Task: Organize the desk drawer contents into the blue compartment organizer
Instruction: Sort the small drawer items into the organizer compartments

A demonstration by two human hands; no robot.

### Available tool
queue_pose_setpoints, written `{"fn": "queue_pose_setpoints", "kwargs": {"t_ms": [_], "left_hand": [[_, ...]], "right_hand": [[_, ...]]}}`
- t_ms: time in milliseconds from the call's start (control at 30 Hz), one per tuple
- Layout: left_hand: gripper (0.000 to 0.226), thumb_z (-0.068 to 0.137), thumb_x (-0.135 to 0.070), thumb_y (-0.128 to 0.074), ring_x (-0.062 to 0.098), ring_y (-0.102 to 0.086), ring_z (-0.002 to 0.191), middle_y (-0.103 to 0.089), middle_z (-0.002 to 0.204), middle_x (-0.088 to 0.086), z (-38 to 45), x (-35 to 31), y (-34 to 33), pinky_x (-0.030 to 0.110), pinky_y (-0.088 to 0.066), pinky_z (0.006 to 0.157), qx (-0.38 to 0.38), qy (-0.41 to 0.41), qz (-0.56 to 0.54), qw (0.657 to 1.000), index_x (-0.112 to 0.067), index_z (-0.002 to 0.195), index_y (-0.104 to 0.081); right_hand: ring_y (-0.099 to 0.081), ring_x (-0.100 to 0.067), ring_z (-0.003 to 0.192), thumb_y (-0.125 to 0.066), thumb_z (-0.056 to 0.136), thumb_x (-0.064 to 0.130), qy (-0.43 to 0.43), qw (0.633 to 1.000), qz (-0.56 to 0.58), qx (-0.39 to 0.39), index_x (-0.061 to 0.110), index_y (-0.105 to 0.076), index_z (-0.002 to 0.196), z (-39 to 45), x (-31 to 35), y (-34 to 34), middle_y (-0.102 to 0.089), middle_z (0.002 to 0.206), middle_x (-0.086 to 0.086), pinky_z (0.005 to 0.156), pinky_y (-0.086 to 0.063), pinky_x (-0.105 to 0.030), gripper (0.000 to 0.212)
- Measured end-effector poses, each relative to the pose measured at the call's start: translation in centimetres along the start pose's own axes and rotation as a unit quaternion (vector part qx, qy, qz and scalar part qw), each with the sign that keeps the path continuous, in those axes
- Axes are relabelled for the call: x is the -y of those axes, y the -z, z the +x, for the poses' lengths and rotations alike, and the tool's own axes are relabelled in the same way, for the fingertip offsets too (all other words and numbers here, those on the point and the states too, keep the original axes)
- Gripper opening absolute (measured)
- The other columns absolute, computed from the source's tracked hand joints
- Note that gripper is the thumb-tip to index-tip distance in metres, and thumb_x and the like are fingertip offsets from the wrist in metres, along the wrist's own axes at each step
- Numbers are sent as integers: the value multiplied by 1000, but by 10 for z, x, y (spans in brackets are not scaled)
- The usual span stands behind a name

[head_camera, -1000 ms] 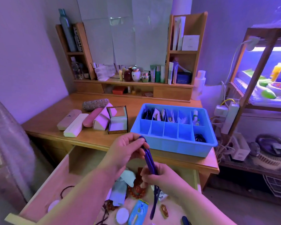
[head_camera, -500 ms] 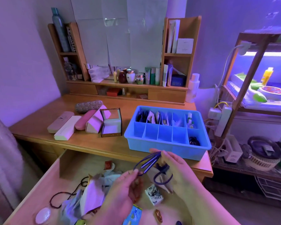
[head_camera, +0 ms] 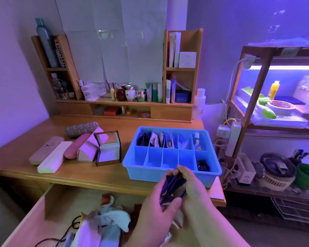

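A dark blue cord [head_camera: 171,187] is bunched into loops between my two hands, just in front of the blue compartment organizer [head_camera: 169,174] on the desk. My left hand [head_camera: 158,209] pinches the lower end of the bundle with thumb and fingers. My right hand [head_camera: 190,184] curls round its upper part, fingertips near the organizer's front rim. The organizer's back row holds small packets and a bottle; a dark coiled item [head_camera: 202,165] lies in the front right cell. Below, the open drawer [head_camera: 48,198] holds cloths [head_camera: 105,223] and a black cord [head_camera: 61,237].
Glasses cases [head_camera: 51,156] and a small open box [head_camera: 108,148] lie on the desk left of the organizer. A wooden hutch [head_camera: 125,102] with bottles runs along the back. To the right stands a lit shelf rack [head_camera: 257,97] with a power strip [head_camera: 233,138].
The long cord that hung stretched between my hands has been folded into a compact bundle. Both hands rose from over the drawer towards the organizer's front edge.
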State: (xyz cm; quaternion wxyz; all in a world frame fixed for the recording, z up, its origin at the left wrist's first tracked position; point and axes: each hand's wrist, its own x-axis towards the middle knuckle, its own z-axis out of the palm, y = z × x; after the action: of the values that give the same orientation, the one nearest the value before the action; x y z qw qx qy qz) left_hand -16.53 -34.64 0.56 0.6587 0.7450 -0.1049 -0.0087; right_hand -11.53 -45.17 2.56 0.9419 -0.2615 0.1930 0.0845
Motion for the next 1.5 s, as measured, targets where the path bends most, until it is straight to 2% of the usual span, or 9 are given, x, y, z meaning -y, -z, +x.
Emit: {"fn": "queue_pose_setpoints", "kwargs": {"t_ms": [300, 500, 633, 833, 967, 1100, 1233, 1333, 1500], "left_hand": [[38, 79, -13, -68, 2, -67, 87, -70, 102, -18, 47, -27, 0, 15, -50, 73, 34, -31, 15, 999, -26, 114, -59], [25, 89, -5, -59, 8, -58, 52, -65, 58, -6, 84, -28, -16, 20, -51, 56, -40, -36, 34, 998, -27, 97, -68], [24, 89, -4, -59, 11, -63, 52, -68, 62, -5, 113, -21, -22, 16, -49, 53, -75, -21, 36, 996, -25, 87, -69], [17, 83, -18, -67, 1, -56, 63, -62, 68, -12, 130, 6, -33, 16, -42, 61, -12, -75, 233, 970, -34, 84, -61], [40, 79, -40, -66, -6, -43, 107, -50, 112, -27, 134, 15, -29, 9, -35, 86, -34, -101, 360, 927, -42, 111, -44], [78, 82, -54, -52, 7, 1, 143, -8, 154, -15, 150, 17, -15, 30, -5, 118, 50, -64, 488, 869, -29, 147, -16], [43, 82, -50, -51, 15, -44, 115, -56, 115, -12, 159, 11, -16, 37, -20, 113, 101, -16, 491, 865, -32, 121, -50], [18, 84, -38, -51, 9, -52, 86, -58, 90, -11, 158, 14, -14, 35, -45, 90, 89, -39, 428, 898, -34, 101, -55], [22, 88, -29, -55, 3, -56, 86, -62, 90, -11, 150, 19, -6, 27, -47, 80, 63, -113, 366, 922, -34, 109, -62]], "right_hand": [[-69, -23, 60, -65, 73, 22, 2, 999, -7, 53, 12, -63, 49, 13, 32, -1, -71, 74, -3, 69, -44, -37, 26], [-46, -24, 46, -57, 85, 20, 141, 973, -184, -19, 5, -63, 72, 44, 50, -9, -54, 61, -9, 46, -32, -28, 20], [-29, -15, 49, -59, 86, 42, 279, 761, -580, -82, 18, -35, 54, 76, 81, -1, -31, 49, 4, 51, -23, -31, 47], [-45, -25, 73, -41, 96, 37, 99, 498, -861, -26, 17, -35, 57, 109, 114, 5, -41, 65, -6, 57, -30, -31, 45], [-42, -25, 69, -44, 92, 34, 85, 444, -892, -20, 16, -39, 56, 116, 119, 0, -38, 61, -2, 48, -25, -28, 41], [-42, -23, 65, -47, 88, 38, 92, 405, -909, -19, 17, -41, 56, 120, 119, 0, -41, 60, 1, 50, -26, -26, 39], [-37, -22, 57, -44, 88, 38, 140, 388, -910, -52, 17, -36, 56, 124, 113, 5, -37, 57, 1, 49, -21, -28, 40], [-33, -18, 48, -39, 91, 41, 181, 376, -902, -104, 18, -36, 56, 130, 103, 10, -38, 55, 2, 48, -19, -27, 42], [-35, -16, 45, -32, 97, 50, 200, 334, -910, -142, 17, -35, 59, 140, 97, 8, -39, 55, 3, 44, -22, -23, 51]]}}
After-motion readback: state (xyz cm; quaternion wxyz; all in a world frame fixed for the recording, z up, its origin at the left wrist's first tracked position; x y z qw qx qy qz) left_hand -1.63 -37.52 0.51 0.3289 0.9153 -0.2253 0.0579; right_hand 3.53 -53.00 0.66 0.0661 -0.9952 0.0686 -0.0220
